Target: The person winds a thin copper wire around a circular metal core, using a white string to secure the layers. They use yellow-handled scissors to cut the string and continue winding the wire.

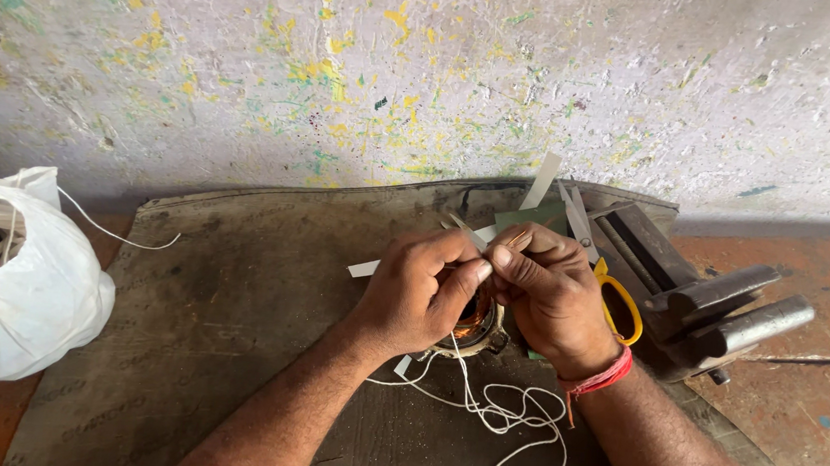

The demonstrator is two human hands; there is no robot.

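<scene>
At frame centre we pinch a paper strip with our left hand and right hand, both closed on it above the stator. Loose string below could snag our fingers.

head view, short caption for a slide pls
Both hands, left and right, pinch at a copper-wound coil, white string trailing below.

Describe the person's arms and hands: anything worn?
Both forearms are bare, with no sleeves in view and no gloves. The right hand has a red thread band tied round its wrist. The left hand and its wrist carry nothing.
</scene>
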